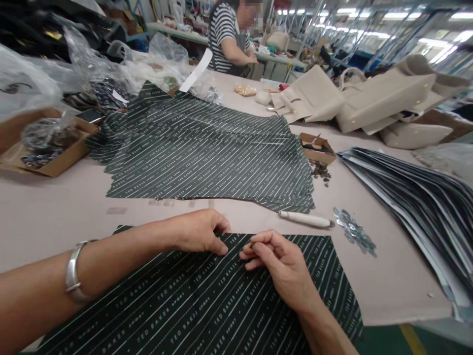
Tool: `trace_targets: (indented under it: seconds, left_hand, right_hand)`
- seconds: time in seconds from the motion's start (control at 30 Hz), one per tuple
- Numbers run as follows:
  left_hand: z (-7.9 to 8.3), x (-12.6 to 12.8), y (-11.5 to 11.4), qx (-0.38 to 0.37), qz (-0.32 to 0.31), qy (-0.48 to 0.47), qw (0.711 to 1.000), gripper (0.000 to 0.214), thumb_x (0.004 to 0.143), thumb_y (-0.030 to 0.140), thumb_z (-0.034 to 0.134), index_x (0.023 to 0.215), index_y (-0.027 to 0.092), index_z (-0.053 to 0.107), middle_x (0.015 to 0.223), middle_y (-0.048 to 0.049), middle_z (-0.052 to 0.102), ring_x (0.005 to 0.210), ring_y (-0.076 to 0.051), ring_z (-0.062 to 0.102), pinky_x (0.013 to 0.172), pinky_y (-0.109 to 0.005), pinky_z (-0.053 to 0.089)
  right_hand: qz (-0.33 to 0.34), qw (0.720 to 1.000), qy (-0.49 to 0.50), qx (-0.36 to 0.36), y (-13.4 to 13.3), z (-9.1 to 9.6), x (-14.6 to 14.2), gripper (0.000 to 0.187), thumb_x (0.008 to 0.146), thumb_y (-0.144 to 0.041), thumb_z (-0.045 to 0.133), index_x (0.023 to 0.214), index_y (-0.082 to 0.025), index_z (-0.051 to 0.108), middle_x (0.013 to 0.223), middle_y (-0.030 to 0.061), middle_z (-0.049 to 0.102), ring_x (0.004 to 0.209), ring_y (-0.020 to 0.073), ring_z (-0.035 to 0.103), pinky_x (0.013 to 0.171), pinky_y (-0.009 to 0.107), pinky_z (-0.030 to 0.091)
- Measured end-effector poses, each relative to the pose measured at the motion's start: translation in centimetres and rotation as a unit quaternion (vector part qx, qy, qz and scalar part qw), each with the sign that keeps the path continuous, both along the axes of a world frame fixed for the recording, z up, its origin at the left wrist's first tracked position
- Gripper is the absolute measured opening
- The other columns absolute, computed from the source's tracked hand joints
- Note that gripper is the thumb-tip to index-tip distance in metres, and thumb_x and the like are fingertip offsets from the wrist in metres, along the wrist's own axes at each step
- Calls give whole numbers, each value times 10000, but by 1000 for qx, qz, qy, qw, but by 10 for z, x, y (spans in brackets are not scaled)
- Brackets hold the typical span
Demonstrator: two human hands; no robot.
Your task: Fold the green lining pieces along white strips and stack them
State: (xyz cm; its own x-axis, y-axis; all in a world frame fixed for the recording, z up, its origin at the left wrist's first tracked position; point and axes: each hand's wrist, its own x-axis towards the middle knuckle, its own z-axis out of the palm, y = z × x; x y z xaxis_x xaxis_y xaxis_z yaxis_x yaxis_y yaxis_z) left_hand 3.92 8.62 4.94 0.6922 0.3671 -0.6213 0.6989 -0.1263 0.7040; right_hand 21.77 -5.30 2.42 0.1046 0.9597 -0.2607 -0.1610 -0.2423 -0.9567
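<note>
A dark fabric panel (199,296) printed with white slanted lines and lettering lies before me on the table. At its far edge my left hand (207,231) is closed on the fabric, thumb on top and fingers partly hidden behind the edge. Just to the right, my right hand (277,261) hovers over the panel with thumb and fingertips pinched together. Something small and dark may be between those fingertips, too small to name. Beyond both hands lies a stack of matching fabric panels (207,162).
A white-handled tool (306,219) and flat metal discs (354,231) lie to the right. Small brown pieces (320,171) lie by a little cardboard box (318,148). Dark layered panels (417,212) and beige bags (384,98) fill the right; an open carton (55,167) stands left. A person (229,39) works behind.
</note>
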Motion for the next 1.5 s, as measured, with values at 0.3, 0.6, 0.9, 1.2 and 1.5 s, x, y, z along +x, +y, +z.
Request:
trace_targets:
  seconds: [0.3, 0.6, 0.9, 1.2, 1.5]
  left_hand:
    - [-2, -6, -9, -213, 96, -72, 970, 314, 623, 382, 670, 865, 181, 678, 733, 23, 629, 634, -136, 526, 587, -231, 408]
    - [-6, -5, -14, -218, 123, -79, 965, 368, 621, 374, 676, 915, 157, 721, 722, 0, 621, 627, -139, 499, 594, -250, 400]
    - [-4, -6, -14, -152, 81, -84, 981, 336, 688, 391, 630, 923, 171, 727, 729, 10, 618, 630, -138, 480, 611, -262, 387]
    - [-1, -5, -30, 97, 34, -107, 989, 115, 858, 287, 627, 933, 258, 708, 902, 49, 696, 889, -173, 621, 786, -287, 424]
    - [-13, -4, -51, 312, -45, -116, 942, 63, 968, 250, 599, 998, 220, 646, 934, 12, 638, 875, -185, 628, 752, -310, 438]
  right_hand:
    - [3, 997, -75, 23, 3, -8, -4, 213, 864, -406, 725, 845, -194, 718, 611, -27, 652, 485, 96, 607, 457, 196, 532]
    - [26, 993, -110, 18, -1, -13, -4, 156, 892, -342, 694, 887, -189, 725, 689, 12, 743, 596, 135, 709, 583, 237, 600]
    - [66, 971, -216, 78, -2, -12, -4, 115, 961, -243, 593, 935, -192, 693, 736, -2, 688, 525, 93, 644, 500, 203, 550]
    - [137, 778, -540, 289, -3, -2, -4, 207, 975, -50, 466, 1041, -137, 641, 896, 77, 671, 820, 191, 675, 692, 300, 573]
    - [105, 823, -495, 258, -2, -8, 8, 305, 978, -149, 537, 1283, -134, 526, 1263, 155, 597, 806, 147, 647, 774, 303, 579]
